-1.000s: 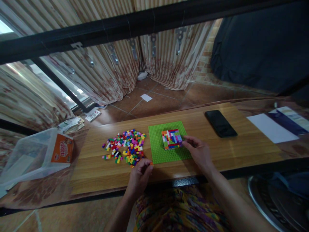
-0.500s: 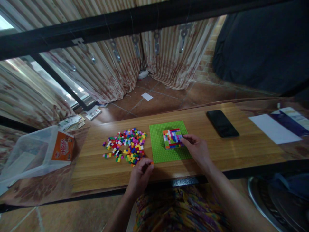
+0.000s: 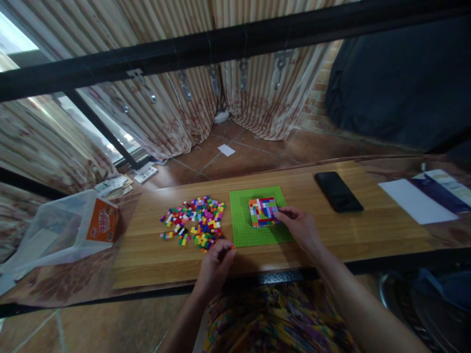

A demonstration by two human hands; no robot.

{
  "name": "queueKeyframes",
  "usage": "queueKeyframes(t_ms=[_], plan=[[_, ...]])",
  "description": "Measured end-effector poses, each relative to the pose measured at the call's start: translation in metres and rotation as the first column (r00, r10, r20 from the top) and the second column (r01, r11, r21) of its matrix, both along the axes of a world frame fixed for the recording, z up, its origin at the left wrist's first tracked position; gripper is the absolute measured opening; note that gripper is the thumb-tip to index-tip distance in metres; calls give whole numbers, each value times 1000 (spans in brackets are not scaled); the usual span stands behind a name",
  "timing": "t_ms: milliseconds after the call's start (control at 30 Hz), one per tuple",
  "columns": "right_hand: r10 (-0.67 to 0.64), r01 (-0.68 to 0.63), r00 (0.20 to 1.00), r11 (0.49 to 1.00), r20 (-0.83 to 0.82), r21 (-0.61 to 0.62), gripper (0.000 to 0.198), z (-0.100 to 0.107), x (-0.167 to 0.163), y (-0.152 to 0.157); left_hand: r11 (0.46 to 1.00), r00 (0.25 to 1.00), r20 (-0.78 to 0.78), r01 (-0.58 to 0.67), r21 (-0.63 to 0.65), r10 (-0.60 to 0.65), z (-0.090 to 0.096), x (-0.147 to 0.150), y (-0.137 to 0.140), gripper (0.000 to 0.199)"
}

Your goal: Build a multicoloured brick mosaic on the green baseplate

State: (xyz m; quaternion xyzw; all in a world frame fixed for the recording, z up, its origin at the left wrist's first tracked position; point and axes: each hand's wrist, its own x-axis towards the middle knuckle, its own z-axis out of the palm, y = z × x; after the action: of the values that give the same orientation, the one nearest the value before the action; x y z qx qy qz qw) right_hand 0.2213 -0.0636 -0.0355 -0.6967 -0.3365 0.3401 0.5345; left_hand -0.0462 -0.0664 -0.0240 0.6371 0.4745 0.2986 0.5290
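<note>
Between the thumb and forefinger of my left hand (image 3: 216,262) is a small orange toy brick (image 3: 233,247), just off the near left corner of the green baseplate (image 3: 241,237). A square block of many-coloured toy bricks (image 3: 262,211) sits on the plate. My right hand (image 3: 302,229) has its fingertips pinched together at the block's right edge; whatever they may hold is hidden. Left of the plate, loose toy bricks (image 3: 196,220) lie spread in a pile, its near end close to my left hand.
Toward the right of the wooden board (image 3: 158,269) lies a black phone (image 3: 338,191), with white paper (image 3: 415,201) beyond it. At the left stands a clear plastic box (image 3: 59,240) with an orange label. A dark metal bar (image 3: 272,278) runs along the near edge.
The camera view has shifted slightly. Both hands keep nearly the same places, the left with the orange toy brick and the right at the block's edge.
</note>
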Motion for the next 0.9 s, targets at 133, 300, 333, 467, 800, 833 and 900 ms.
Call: queueKeyframes(t_ms=[133, 300, 333, 467, 800, 833, 900], plan=[[-55, 57, 994, 998, -94, 19, 46, 7, 3, -7, 1000, 1000, 4, 4, -6, -4, 1, -1, -1, 16], [-159, 163, 984, 986, -75, 46, 44, 7, 16, -22, 998, 997, -78, -2, 69, 8, 10, -5, -2, 15], [-171, 173, 985, 984, -31, 47, 42, 6, 20, -25, 994, 993, -116, -6, 105, 19, 12, -7, -1, 15], [-197, 192, 956, 980, 217, 47, 35, -2, 35, -36, 970, 969, -231, -30, 240, 87, 17, -16, 6, 13], [-141, 148, 911, 989, 388, 12, 30, -19, 38, -39, 925, 872, -475, 81, 371, 115, 16, -4, 26, 15], [-140, 149, 909, 989, 393, 9, 30, -19, 38, -40, 922, 839, -527, 90, 378, 134, 16, -3, 28, 16], [-132, 141, 905, 990, 405, 9, 30, -19, 38, -41, 916, 784, -597, 100, 388, 168, 15, -2, 32, 16]])
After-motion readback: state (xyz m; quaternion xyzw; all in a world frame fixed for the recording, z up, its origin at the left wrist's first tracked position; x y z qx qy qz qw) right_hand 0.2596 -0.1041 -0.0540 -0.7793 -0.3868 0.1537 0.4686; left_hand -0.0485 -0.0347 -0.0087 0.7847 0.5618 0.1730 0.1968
